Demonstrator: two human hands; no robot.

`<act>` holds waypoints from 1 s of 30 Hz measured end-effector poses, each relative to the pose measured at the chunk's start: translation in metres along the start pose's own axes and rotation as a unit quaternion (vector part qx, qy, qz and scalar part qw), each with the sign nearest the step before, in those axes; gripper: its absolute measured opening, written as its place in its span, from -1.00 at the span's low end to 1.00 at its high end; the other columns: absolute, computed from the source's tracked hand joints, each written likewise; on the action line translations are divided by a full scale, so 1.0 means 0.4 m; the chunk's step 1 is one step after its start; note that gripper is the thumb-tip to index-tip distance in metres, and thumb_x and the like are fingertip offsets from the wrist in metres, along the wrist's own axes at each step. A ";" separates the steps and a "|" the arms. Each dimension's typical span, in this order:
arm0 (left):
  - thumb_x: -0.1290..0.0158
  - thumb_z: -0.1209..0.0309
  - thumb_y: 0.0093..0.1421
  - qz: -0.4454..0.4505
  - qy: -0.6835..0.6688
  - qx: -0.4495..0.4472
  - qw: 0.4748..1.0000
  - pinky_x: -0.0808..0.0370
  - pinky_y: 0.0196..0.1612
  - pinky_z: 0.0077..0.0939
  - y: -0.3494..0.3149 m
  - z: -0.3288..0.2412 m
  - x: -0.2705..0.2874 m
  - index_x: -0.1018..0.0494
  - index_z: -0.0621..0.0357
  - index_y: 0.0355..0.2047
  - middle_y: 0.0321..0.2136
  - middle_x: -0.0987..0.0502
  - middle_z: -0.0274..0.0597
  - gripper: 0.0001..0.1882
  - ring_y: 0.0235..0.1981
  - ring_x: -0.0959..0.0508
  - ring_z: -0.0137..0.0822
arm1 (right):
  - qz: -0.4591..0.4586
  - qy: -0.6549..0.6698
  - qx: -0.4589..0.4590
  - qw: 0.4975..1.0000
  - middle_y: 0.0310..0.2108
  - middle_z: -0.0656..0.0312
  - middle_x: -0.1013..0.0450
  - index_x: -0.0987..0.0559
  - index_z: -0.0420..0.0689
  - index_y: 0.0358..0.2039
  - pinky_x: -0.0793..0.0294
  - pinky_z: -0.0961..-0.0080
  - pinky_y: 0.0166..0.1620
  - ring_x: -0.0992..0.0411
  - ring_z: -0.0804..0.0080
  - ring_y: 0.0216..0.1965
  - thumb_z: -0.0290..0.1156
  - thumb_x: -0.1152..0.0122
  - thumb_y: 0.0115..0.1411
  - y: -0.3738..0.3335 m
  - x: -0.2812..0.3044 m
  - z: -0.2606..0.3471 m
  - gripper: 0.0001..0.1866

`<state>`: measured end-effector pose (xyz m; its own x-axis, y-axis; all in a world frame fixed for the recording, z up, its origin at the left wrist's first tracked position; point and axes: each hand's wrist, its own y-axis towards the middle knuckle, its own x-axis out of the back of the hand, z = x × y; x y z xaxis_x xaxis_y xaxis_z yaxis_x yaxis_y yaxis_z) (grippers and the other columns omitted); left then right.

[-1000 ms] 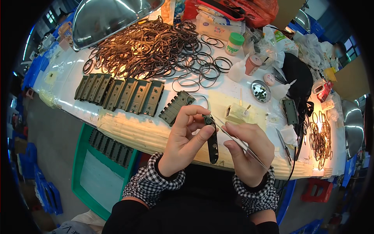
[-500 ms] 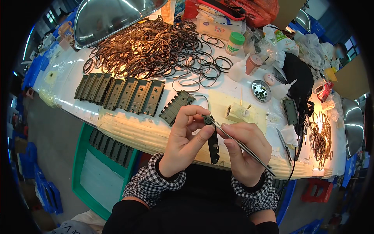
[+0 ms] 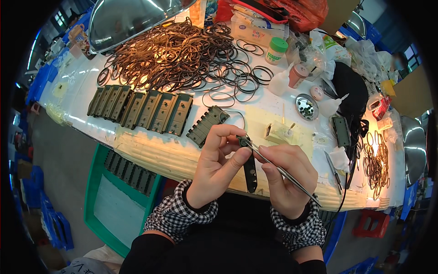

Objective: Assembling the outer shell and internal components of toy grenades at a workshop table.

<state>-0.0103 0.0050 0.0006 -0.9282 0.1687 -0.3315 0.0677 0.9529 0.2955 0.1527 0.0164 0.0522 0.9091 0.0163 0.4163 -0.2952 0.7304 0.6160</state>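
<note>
My left hand (image 3: pixel 219 166) pinches the upper end of a narrow dark green-black molded part (image 3: pixel 250 177), which hangs down between my hands with a notched lower end. My right hand (image 3: pixel 292 176) is closed around metal tweezers (image 3: pixel 287 174) whose tips touch the top of the part near my left fingertips. Anything small at the tips is too fine to make out. Just behind my left hand, a ribbed olive-green part (image 3: pixel 207 125) lies on the table. Farther left, several olive-green molded pieces (image 3: pixel 157 112) lie in a row.
A large heap of dark rubber rings (image 3: pixel 169 57) covers the back of the table (image 3: pixel 73 102). To the right are a yellowish block (image 3: pixel 276 132), a round metal dish (image 3: pixel 306 107) of small dark pieces, and a green-lidded jar (image 3: pixel 276 51). A green tray (image 3: pixel 93 201) with dark ribbed parts sits below the front edge.
Both hands hold nearly the same position, with the tweezer tips still against the top of the part. Only a slight shift of the view shows.
</note>
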 end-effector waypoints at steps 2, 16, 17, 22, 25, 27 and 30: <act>0.07 0.51 0.34 -0.003 0.005 -0.006 1.000 -0.44 -0.05 -0.55 -0.004 0.002 -0.001 -0.17 0.11 0.07 -0.14 -0.45 -0.13 -0.68 -0.14 -0.50 -0.46 | 0.020 -0.017 0.031 0.999 -0.30 0.08 -0.54 -0.62 -0.24 -0.18 -0.57 0.50 -0.28 -0.56 0.29 -0.32 -0.55 -0.35 0.06 0.000 0.003 0.003 -0.74; 0.09 0.50 0.36 0.070 0.015 0.108 0.992 -0.47 -0.07 -0.55 0.015 0.025 0.004 -0.21 0.12 0.06 -0.17 -0.45 -0.21 -0.72 -0.12 -0.50 -0.45 | 0.044 -0.087 0.121 0.988 -0.38 0.12 -0.50 -0.59 -0.24 -0.22 -0.52 0.49 -0.41 -0.52 0.29 -0.41 -0.55 -0.32 0.06 -0.016 0.061 -0.055 -0.76; 0.10 0.49 0.36 0.074 0.019 0.114 0.991 -0.48 -0.08 -0.55 0.022 0.026 0.000 -0.20 0.12 0.06 -0.18 -0.44 -0.21 -0.71 -0.13 -0.51 -0.44 | 0.024 -0.059 0.090 0.994 -0.39 0.12 -0.49 -0.59 -0.24 -0.23 -0.48 0.49 -0.41 -0.50 0.29 -0.43 -0.56 -0.30 0.07 -0.018 0.091 -0.061 -0.79; 0.11 0.48 0.36 0.063 0.008 0.116 0.991 -0.55 -0.11 -0.46 0.057 0.020 -0.021 -0.20 0.11 0.07 -0.19 -0.44 -0.14 -0.71 -0.16 -0.57 -0.33 | -0.102 -0.147 -0.014 0.984 -0.47 0.14 -0.46 -0.57 -0.21 -0.32 -0.38 0.43 -0.33 -0.42 0.26 -0.41 -0.56 -0.25 0.10 0.034 0.131 -0.113 -0.89; 0.09 0.47 0.34 0.073 0.007 0.138 0.988 -0.55 -0.10 -0.45 0.068 0.031 -0.034 -0.19 0.11 0.08 -0.18 -0.44 -0.14 -0.68 -0.16 -0.57 -0.33 | -0.063 -0.216 -0.030 0.974 -0.48 0.14 -0.46 -0.57 -0.20 -0.32 -0.38 0.41 -0.34 -0.41 0.22 -0.42 -0.53 -0.30 0.07 0.041 0.118 -0.154 -0.86; 0.08 0.48 0.33 0.074 0.010 0.148 0.986 -0.54 -0.09 -0.44 0.068 0.032 -0.037 -0.19 0.12 0.09 -0.17 -0.44 -0.14 -0.66 -0.15 -0.56 -0.33 | -0.037 -0.255 -0.044 0.965 -0.48 0.15 -0.46 -0.58 -0.19 -0.32 -0.39 0.38 -0.34 -0.41 0.20 -0.41 -0.51 -0.33 0.05 0.032 0.098 -0.162 -0.84; 0.06 0.49 0.31 0.081 0.012 0.141 0.987 -0.53 -0.07 -0.42 0.068 0.042 -0.034 -0.20 0.12 0.10 -0.17 -0.44 -0.14 -0.64 -0.14 -0.56 -0.33 | -0.017 -0.274 -0.021 0.961 -0.50 0.18 -0.45 -0.57 -0.18 -0.38 -0.38 0.37 -0.35 -0.40 0.21 -0.40 -0.51 -0.35 0.01 0.035 0.096 -0.181 -0.85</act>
<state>0.0101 0.0329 -0.0018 -0.9049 0.3222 -0.2783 0.3121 0.9466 0.0810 0.2046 0.0767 0.0286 0.6237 -0.3609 0.6933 -0.2462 0.7512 0.6125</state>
